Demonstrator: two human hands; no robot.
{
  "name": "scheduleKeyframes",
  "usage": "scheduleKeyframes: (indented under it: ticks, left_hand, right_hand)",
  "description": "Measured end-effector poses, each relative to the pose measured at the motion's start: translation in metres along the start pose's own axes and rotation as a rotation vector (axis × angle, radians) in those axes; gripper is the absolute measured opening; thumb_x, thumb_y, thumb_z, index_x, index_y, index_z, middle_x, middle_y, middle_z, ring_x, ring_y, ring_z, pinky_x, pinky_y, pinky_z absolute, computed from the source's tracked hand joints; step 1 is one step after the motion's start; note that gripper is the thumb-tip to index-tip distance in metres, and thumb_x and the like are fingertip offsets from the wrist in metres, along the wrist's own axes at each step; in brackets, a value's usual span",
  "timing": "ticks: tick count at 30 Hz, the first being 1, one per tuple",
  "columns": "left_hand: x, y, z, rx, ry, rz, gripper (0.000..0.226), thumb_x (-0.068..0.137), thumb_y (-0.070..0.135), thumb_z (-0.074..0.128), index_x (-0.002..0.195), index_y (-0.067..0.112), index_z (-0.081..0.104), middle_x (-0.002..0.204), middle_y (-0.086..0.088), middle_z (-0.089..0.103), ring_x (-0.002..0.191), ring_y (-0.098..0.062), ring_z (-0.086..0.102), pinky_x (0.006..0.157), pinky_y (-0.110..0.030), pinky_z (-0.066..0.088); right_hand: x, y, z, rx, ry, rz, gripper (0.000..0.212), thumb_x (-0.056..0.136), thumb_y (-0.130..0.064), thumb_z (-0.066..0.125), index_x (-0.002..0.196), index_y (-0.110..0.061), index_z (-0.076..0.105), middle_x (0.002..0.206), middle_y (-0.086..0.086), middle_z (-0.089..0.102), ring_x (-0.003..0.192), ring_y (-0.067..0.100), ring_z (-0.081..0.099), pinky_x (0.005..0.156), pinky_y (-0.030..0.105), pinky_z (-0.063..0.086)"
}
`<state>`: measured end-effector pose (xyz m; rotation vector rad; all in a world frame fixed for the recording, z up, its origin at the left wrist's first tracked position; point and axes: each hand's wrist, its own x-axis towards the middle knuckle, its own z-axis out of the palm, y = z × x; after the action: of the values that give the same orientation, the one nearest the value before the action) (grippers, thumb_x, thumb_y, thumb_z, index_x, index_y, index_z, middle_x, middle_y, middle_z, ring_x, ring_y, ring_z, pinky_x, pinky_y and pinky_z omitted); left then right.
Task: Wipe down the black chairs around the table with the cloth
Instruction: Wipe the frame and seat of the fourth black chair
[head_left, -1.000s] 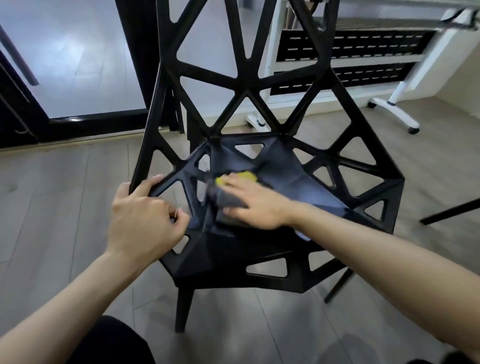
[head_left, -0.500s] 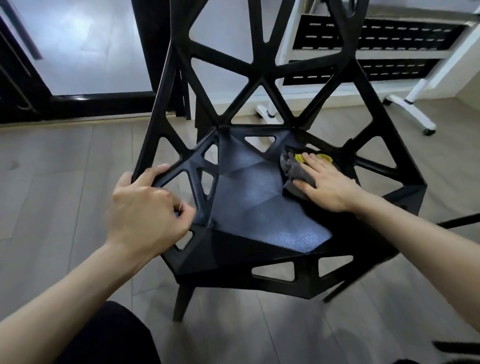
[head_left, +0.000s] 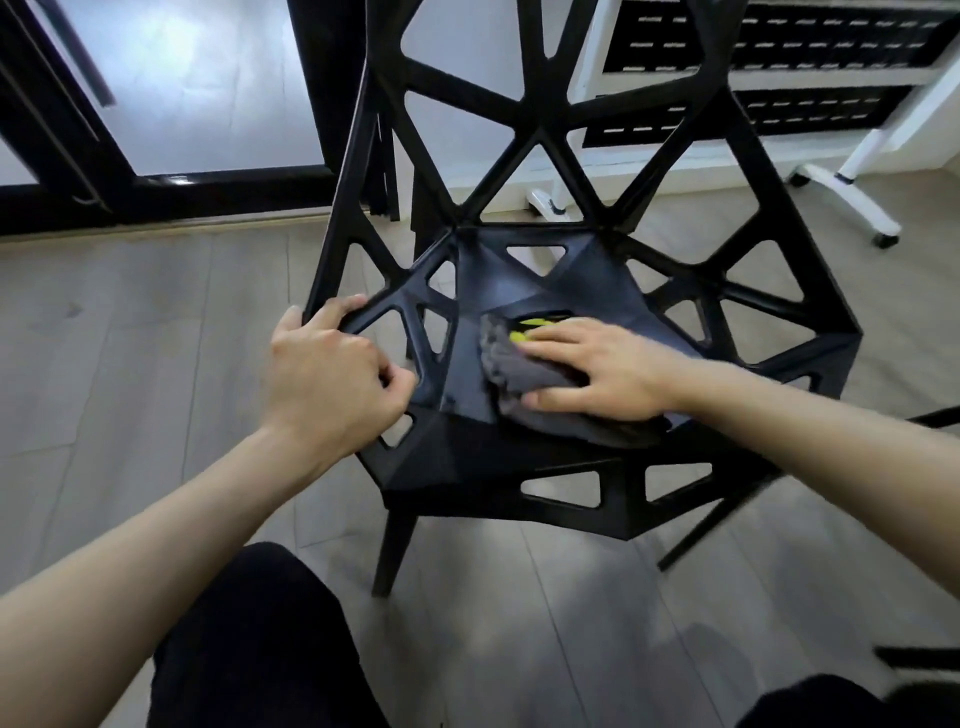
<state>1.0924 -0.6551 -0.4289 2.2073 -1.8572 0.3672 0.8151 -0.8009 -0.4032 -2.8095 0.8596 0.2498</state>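
A black chair (head_left: 530, 280) with a frame of open triangles stands in front of me, its back towards the window. My left hand (head_left: 332, 379) grips the strut at the left edge of the seat, fingers curled round it. My right hand (head_left: 597, 371) lies flat with straight fingers on a grey cloth (head_left: 524, 374) that has a yellow patch, pressing it onto the middle of the seat.
A white table base on castors (head_left: 852, 192) stands behind the chair at the right. A dark door frame (head_left: 332, 104) and a glass door are at the back left. Another chair's black leg (head_left: 935, 415) reaches in from the right. The floor is grey wood.
My right hand has slid the cloth from the right rear of the seat back to the middle. My left hand keeps its grip on the left strut.
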Motion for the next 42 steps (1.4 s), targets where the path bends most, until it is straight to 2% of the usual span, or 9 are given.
scheduleKeyframes:
  ticks: [5,10,15,20,25,28,31,34,42]
  left_hand:
    - [0.001,0.002,-0.003,-0.009,0.027,-0.018,0.043,0.089,0.040,0.052,0.064,0.024,0.083,0.077,0.004,0.078,0.130,-0.014,0.063,0.090,-0.042,0.041]
    - [-0.002,0.001,-0.005,-0.020,0.046,0.013,0.040,0.091,0.036,0.053,0.073,0.021,0.085,0.093,-0.003,0.082,0.129,-0.017,0.064,0.091,-0.042,0.041]
    - [-0.005,-0.002,-0.003,-0.082,0.108,0.012,0.039,0.093,0.033,0.056,0.063,0.023,0.079,0.092,0.000,0.081,0.129,-0.012,0.063,0.089,-0.038,0.039]
    - [-0.007,-0.003,0.004,-0.222,0.238,-0.015,0.039,0.097,0.027,0.056,0.069,0.018,0.081,0.077,0.003,0.077,0.110,-0.011,0.070,0.094,-0.039,0.048]
    - [-0.006,-0.014,0.014,-0.489,0.366,0.035,0.041,0.104,0.017,0.053,0.073,0.007,0.078,0.076,-0.005,0.073,0.080,-0.021,0.064,0.079,-0.049,0.052]
    - [-0.013,-0.023,0.016,-0.553,0.413,0.116,0.024,0.107,0.008,0.056,0.102,0.005,0.080,0.123,-0.012,0.070,0.123,-0.023,0.060,0.104,-0.051,0.050]
    - [-0.030,-0.022,0.023,-0.644,0.357,-0.009,0.043,0.110,0.011,0.052,0.153,0.010,0.052,0.167,-0.014,0.032,0.160,-0.024,0.027,0.131,-0.044,0.026]
    - [-0.037,-0.017,0.020,-0.965,0.198,-0.198,0.053,0.118,0.029,0.035,0.169,0.015,0.027,0.145,-0.004,0.066,0.136,-0.012,0.063,0.120,-0.041,0.046]
    - [-0.023,-0.043,-0.006,-1.097,0.210,-0.329,0.034,0.114,0.020,0.053,0.143,0.019,0.070,0.118,0.008,0.080,0.104,-0.006,0.077,0.087,-0.031,0.066]
  right_hand:
    - [0.008,0.055,-0.003,-0.073,0.022,0.529,0.145,0.061,-0.109,-0.006,0.166,-0.013,0.021,0.172,0.022,0.018,0.162,0.034,0.008,0.131,0.053,0.004]
    - [0.032,-0.121,0.035,0.093,0.129,0.113,0.112,0.090,-0.088,0.014,0.170,-0.009,0.008,0.177,0.017,0.007,0.164,0.031,0.002,0.131,0.055,0.005]
    - [-0.040,-0.084,0.045,0.009,0.338,0.149,0.084,0.101,-0.075,0.032,0.160,-0.017,0.042,0.165,0.009,0.043,0.153,0.031,0.037,0.128,0.045,0.024]
    - [-0.101,-0.034,0.054,-0.040,0.521,0.571,0.079,0.101,-0.071,0.033,0.144,-0.010,0.058,0.149,0.012,0.058,0.146,0.030,0.044,0.128,0.050,0.021]
    - [-0.004,-0.187,0.077,-0.046,0.529,0.193,0.086,0.100,-0.068,0.042,0.156,-0.003,0.044,0.160,0.021,0.044,0.151,0.037,0.037,0.128,0.050,0.018]
    - [-0.014,-0.181,0.079,-0.094,0.531,0.120,0.092,0.099,-0.068,0.048,0.161,-0.001,0.037,0.168,0.020,0.035,0.159,0.035,0.029,0.131,0.050,0.016]
    - [-0.072,-0.122,0.087,-0.129,0.585,0.311,0.089,0.100,-0.071,0.047,0.156,-0.002,0.047,0.164,0.018,0.044,0.157,0.033,0.034,0.129,0.052,0.021]
    - [-0.087,-0.123,0.091,-0.146,0.648,0.572,0.081,0.104,-0.063,0.041,0.152,0.002,0.051,0.159,0.022,0.048,0.154,0.037,0.037,0.129,0.058,0.018]
    - [0.020,-0.228,0.086,-0.113,0.616,0.299,0.085,0.100,-0.041,0.054,0.163,0.007,0.024,0.169,0.029,0.026,0.160,0.041,0.022,0.130,0.054,0.015]
